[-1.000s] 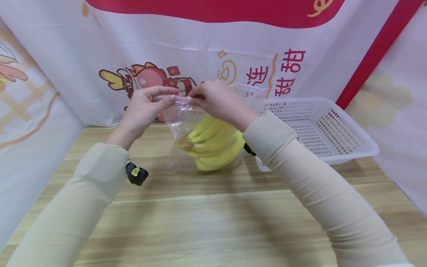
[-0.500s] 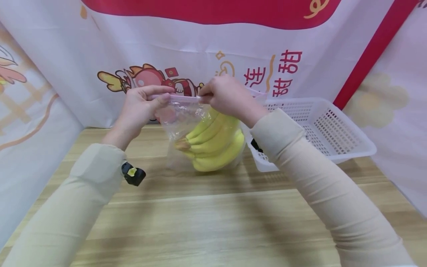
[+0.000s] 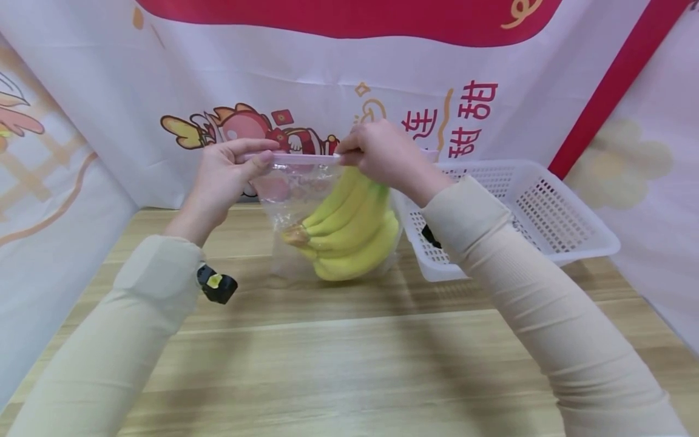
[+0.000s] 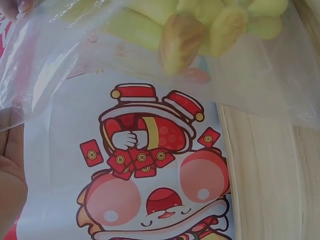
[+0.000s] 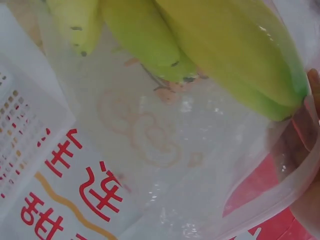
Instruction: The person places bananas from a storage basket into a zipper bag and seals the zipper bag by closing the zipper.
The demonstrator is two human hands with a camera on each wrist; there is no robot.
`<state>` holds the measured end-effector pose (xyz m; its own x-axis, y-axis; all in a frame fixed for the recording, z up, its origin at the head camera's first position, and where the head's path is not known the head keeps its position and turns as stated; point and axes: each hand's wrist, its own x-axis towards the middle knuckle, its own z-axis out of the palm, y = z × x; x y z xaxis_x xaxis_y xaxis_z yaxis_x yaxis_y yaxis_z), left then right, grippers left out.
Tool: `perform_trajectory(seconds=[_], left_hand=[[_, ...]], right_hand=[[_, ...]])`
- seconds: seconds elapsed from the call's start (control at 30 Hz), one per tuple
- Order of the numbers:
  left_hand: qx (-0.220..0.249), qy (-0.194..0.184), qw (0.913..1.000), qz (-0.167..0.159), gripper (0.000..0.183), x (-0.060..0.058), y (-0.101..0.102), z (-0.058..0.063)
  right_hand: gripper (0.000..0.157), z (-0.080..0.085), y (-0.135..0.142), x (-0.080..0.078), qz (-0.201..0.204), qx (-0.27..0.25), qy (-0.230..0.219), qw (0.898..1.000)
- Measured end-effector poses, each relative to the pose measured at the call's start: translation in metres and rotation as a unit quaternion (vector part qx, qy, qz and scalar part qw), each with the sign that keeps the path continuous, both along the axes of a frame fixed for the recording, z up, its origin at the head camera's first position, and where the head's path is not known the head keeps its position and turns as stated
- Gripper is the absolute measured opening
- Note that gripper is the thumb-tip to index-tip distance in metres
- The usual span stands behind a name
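Observation:
A clear zip bag (image 3: 275,203) with a pink zip strip along its top holds a bunch of yellow bananas (image 3: 355,237). My left hand (image 3: 218,182) pinches the strip's left end between thumb and fingers. Further right along that strip, my right hand (image 3: 384,152) pinches it with curled fingers. In the left wrist view the brown banana stem (image 4: 181,42) shows through the plastic. Greenish banana tips (image 5: 170,62) show in the right wrist view, where the bag's mouth beyond the right hand bends in a loose curve.
A white perforated plastic basket (image 3: 592,246) stands right of the bag, partly behind the right forearm. The wooden table (image 3: 327,370) runs up to a printed cloth backdrop (image 3: 306,57), with cloth walls on both sides.
My right hand has slid to the right along the zip strip, away from the left hand. The left hand has shifted slightly left, and the strip between them is straighter.

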<state>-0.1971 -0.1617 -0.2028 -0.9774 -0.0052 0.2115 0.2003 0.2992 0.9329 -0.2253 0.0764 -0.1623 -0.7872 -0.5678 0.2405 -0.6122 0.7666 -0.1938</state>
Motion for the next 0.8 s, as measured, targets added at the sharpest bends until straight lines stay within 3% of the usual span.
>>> perform_trajectory(seconds=[0.4, 0.8], left_hand=[[0.011, 0.011, 0.9998, 0.01, 0.036, 0.0019, -0.0046, -0.0024], [0.016, 0.01, 0.9995, 0.023, 0.035, 0.0008, -0.0022, -0.002]], right_hand=[[0.024, -0.0063, -0.0026, -0.0031, -0.012, -0.072, -0.019, 0.997], [0.026, -0.0057, -0.0062, -0.0033, -0.034, -0.066, -0.047, 0.996]])
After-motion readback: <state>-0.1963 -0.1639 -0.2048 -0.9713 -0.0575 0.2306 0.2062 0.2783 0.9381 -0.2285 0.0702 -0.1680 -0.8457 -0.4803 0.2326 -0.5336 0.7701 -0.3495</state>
